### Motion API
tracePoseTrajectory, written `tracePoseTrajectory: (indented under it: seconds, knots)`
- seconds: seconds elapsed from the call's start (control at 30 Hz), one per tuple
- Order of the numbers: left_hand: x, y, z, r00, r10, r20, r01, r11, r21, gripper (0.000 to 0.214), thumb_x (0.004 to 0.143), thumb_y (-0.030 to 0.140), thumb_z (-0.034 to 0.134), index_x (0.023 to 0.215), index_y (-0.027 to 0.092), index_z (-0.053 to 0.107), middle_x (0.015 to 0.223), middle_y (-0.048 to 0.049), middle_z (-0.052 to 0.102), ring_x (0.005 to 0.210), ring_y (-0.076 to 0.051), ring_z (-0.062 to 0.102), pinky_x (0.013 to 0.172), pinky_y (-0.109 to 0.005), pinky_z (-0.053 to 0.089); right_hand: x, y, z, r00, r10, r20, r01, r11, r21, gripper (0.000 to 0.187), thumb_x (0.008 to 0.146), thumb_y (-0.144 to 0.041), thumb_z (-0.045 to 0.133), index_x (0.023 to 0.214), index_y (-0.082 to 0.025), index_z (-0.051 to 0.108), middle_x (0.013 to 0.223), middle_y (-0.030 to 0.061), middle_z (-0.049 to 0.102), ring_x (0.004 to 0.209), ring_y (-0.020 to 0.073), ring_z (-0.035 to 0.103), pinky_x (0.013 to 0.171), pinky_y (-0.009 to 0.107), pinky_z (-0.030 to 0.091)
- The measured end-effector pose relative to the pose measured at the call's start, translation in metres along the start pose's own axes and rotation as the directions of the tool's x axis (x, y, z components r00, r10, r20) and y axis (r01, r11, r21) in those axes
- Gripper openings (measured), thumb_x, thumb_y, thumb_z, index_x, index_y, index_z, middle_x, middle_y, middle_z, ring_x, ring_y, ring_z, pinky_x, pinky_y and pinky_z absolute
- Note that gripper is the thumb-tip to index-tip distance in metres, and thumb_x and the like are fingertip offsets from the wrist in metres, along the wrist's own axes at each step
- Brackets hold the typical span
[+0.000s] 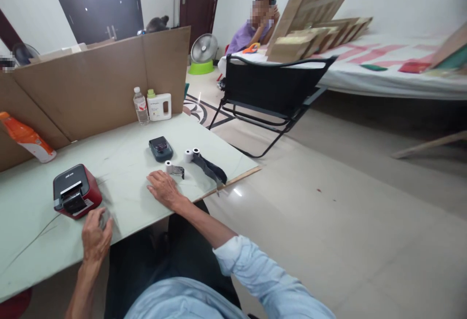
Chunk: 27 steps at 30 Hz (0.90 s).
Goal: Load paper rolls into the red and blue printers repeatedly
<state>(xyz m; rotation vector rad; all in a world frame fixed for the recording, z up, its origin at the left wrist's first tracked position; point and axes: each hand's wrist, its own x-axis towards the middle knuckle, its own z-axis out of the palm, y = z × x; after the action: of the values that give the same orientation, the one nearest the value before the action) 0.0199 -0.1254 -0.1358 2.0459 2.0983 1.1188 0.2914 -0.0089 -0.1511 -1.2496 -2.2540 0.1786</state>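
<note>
My left hand (95, 236) is curled at the table's front edge, close to a red and black label printer (82, 190). A small greyish thing (104, 218) shows between its thumb and fingers, too blurred to name. My right hand (164, 190) lies palm down on the table, fingers stretched out, with nothing seen in it. Just beyond its fingers stands a small white paper roll (168, 166) with a dark strip trailing from it. Two more white rolls, one a roll (196, 151) with a long black strip, stand further right. Behind them lies a dark handheld printer (160, 149).
A cardboard screen (102, 85) borders the table's back. Before it stand a water bottle (140, 106), a white jug (159, 106) and a tilted orange bottle (31, 139). A black folding chair (270, 85) and a seated person (248, 34) are beyond. A cable (32, 241) runs left.
</note>
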Motion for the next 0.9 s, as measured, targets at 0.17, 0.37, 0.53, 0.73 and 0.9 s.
tracePoseTrajectory:
  seconds: [0.17, 0.37, 0.53, 0.73, 0.9]
  knots:
    - [0.05, 0.031, 0.032, 0.97, 0.146, 0.194, -0.132, 0.988, -0.083, 0.035, 0.088, 0.035, 0.063, 0.12, 0.022, 0.069, 0.117, -0.0107, 0.072, 0.104, -0.028, 0.072, 0.094, -0.045, 0.061, -0.007, 0.01, 0.004, 0.999, 0.036, -0.04, -0.036, 0.999, 0.016, 0.013, 0.099, -0.02, 0.069, 0.112, -0.02, 0.069, 0.121, 0.0119, 0.071, 0.115, 0.0288, 0.059, 0.099, 0.044, 0.049]
    - [0.146, 0.067, 0.089, 0.868, 0.303, 0.394, -0.237, 0.949, -0.208, 0.077, 0.078, 0.042, 0.079, 0.147, 0.019, 0.055, 0.15, -0.0177, 0.058, 0.136, -0.037, 0.059, 0.109, -0.053, 0.055, -0.008, 0.011, 0.005, 0.998, 0.053, -0.047, -0.052, 0.998, 0.024, 0.017, 0.098, -0.02, 0.067, 0.115, -0.019, 0.068, 0.123, 0.0132, 0.069, 0.117, 0.03, 0.059, 0.098, 0.044, 0.05]
    - [0.214, 0.094, 0.146, 0.787, 0.405, 0.466, -0.279, 0.906, -0.317, 0.12, 0.06, 0.045, 0.095, 0.161, 0.016, 0.038, 0.166, -0.0215, 0.04, 0.156, -0.044, 0.035, 0.128, -0.059, 0.033, -0.007, 0.011, 0.006, 0.997, 0.06, -0.045, -0.059, 0.998, 0.025, 0.019, 0.098, -0.021, 0.068, 0.116, -0.019, 0.068, 0.122, 0.0147, 0.068, 0.117, 0.0318, 0.058, 0.097, 0.047, 0.05]
    - [0.255, 0.111, 0.179, 0.71, 0.425, 0.561, -0.282, 0.902, -0.326, 0.142, 0.049, 0.055, 0.1, 0.165, 0.012, 0.031, 0.169, -0.0261, 0.03, 0.162, -0.05, 0.017, 0.132, -0.063, 0.018, -0.007, 0.011, 0.005, 0.997, 0.052, -0.059, -0.051, 0.998, 0.03, 0.025, 0.096, -0.024, 0.072, 0.119, -0.018, 0.066, 0.126, 0.0142, 0.067, 0.116, 0.0311, 0.058, 0.096, 0.045, 0.05]
    - [0.261, 0.113, 0.191, 0.703, 0.424, 0.571, -0.294, 0.904, -0.309, 0.141, 0.046, 0.051, 0.1, 0.164, 0.009, 0.034, 0.163, -0.0264, 0.035, 0.157, -0.049, 0.029, 0.132, -0.06, 0.023, -0.006, 0.01, 0.005, 0.996, 0.048, -0.072, -0.046, 0.999, 0.028, 0.028, 0.095, -0.026, 0.074, 0.119, -0.017, 0.065, 0.127, 0.0154, 0.067, 0.115, 0.0318, 0.059, 0.096, 0.046, 0.051]
